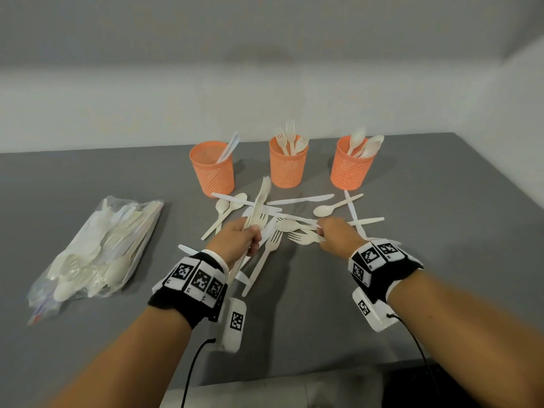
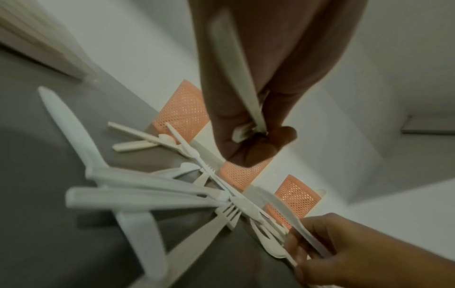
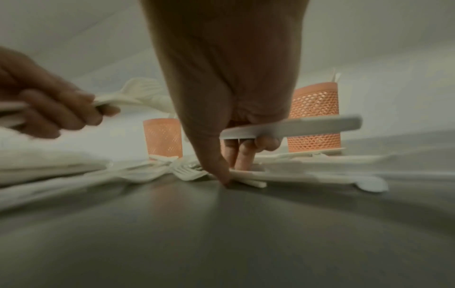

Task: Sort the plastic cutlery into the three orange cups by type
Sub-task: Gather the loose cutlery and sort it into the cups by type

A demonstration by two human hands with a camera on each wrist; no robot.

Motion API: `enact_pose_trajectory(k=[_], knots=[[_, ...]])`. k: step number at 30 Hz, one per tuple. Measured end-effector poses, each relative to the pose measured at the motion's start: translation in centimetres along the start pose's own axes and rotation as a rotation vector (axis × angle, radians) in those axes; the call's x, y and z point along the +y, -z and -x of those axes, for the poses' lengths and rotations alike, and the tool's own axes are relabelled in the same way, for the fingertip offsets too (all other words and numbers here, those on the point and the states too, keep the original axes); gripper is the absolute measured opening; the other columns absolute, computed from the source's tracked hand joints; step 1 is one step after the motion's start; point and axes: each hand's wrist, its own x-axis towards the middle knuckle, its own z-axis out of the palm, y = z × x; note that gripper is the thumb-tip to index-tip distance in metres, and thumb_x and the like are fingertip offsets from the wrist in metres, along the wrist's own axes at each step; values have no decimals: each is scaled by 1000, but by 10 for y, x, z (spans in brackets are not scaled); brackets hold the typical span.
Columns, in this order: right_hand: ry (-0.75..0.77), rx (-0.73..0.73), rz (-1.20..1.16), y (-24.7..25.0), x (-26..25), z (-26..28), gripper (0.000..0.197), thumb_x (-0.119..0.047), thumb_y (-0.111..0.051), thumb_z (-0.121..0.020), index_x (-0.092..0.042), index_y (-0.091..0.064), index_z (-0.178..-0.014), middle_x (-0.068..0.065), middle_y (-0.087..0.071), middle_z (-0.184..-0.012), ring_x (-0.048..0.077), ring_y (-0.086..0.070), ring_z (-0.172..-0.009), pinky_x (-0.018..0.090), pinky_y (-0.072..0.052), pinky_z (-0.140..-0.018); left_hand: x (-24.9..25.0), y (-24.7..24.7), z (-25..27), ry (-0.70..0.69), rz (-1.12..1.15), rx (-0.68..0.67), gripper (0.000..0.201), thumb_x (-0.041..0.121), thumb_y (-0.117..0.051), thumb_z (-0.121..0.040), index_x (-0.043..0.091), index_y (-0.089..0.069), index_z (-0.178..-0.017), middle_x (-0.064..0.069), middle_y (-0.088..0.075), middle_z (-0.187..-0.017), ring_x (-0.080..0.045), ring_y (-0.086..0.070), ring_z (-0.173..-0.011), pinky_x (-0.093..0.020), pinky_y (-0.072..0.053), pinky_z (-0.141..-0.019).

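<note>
Three orange mesh cups stand at the back: the left cup (image 1: 212,169) holds knives, the middle cup (image 1: 288,163) forks, the right cup (image 1: 351,164) spoons. Loose cutlery (image 1: 294,210) lies crossed on the grey table (image 1: 294,319) in front of them. My left hand (image 1: 241,235) grips a bundle of cream cutlery (image 1: 261,198) that points up and away. My right hand (image 1: 332,234) holds a white knife (image 3: 307,125) under curled fingers. Its thumb and fingertips touch a handle (image 3: 248,180) on the table beside a fork (image 1: 303,237).
A clear plastic bag (image 1: 100,245) with more cutlery lies at the left of the table. The wall runs close behind the cups. Bare grey table lies between the pile and the near edge (image 1: 294,375).
</note>
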Motion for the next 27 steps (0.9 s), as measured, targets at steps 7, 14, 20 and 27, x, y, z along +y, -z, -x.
enact_pose_trajectory(k=[7, 14, 20, 27], knots=[[73, -49, 31, 7, -2, 0, 14, -12, -38, -93, -4, -49, -97, 12, -56, -89, 31, -47, -96, 37, -37, -75, -5, 10, -3, 40, 278, 26, 28, -6, -33, -95, 12, -54, -88, -4, -55, -71, -6, -45, -48, -16, -43, -48], [20, -132, -76, 12, -9, -16, 28, -28, -43, -97, -4, -44, -112, 15, -59, -99, 31, -56, -94, 36, -41, -77, -5, 11, -2, 16, 240, 49, 26, 6, -34, -98, 12, -45, -76, -1, -40, -64, -8, -34, -49, -22, -35, -56], [37, -85, -33, -3, -13, -21, 36, -34, -58, -88, -7, -57, -112, 14, -62, -112, 30, -58, -106, 37, -45, -85, -16, 6, -3, 16, 228, 116, 20, 21, -53, -93, 13, -47, -76, 3, -31, -52, -9, -32, -45, -26, -40, -55], [86, 127, 137, 23, -43, -20, 38, -29, -39, -98, -2, -55, -118, 15, -47, -125, 32, -42, -117, 42, -37, -95, -14, -8, -6, -31, 279, 192, 29, 25, -64, -86, 20, -46, -64, 7, -37, -48, -11, -34, -48, -25, -39, -56]])
